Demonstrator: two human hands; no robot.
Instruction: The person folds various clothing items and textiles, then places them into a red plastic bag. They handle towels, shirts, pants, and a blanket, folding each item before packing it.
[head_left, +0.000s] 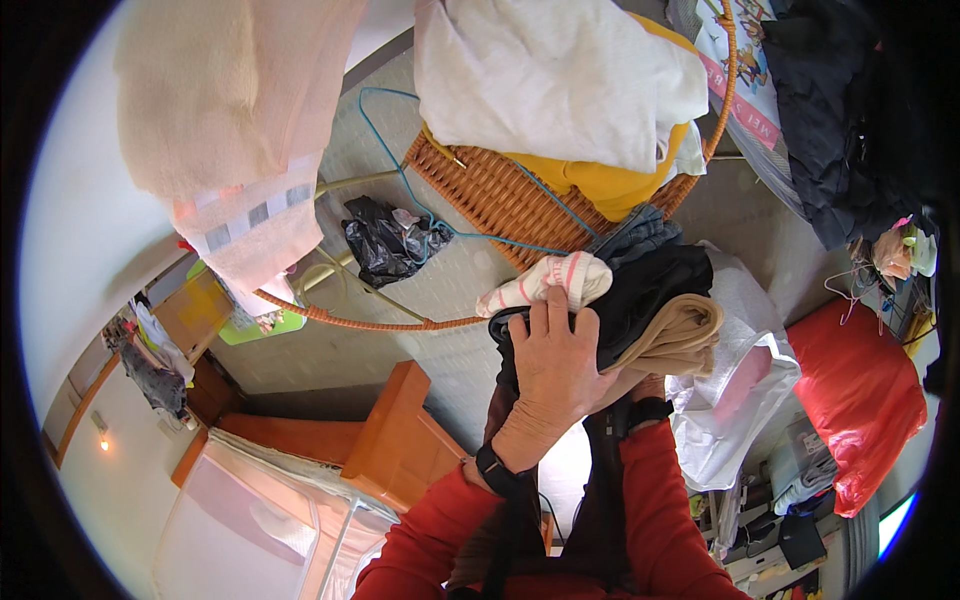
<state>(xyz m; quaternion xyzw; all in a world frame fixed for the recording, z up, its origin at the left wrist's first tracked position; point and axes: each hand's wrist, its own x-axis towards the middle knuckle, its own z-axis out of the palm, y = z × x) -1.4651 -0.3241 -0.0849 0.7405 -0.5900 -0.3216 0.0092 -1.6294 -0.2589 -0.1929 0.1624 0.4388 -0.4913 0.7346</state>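
Note:
My left hand (556, 352) lies spread, palm down, over a pile of clothes, its fingertips touching a rolled white sock with pink stripes (551, 283). Under and beside it are a folded black garment (637, 296) and a folded tan garment (679, 337). My right hand (649, 386) is mostly hidden beneath the tan garment, so its grip does not show. Blue denim (637, 234) pokes out behind the black cloth. Beyond it, a white garment (555, 82) and a yellow one (600, 184) lie on a woven wicker chair (491, 180).
A blue wire hanger (394, 154) rests across the wicker. A black plastic bag (375, 240) is on the floor. White (731, 420) and red (855, 390) bags stand at the right. A pink towel (225, 112) hangs at upper left, and orange wooden furniture (405, 442) stands at lower left.

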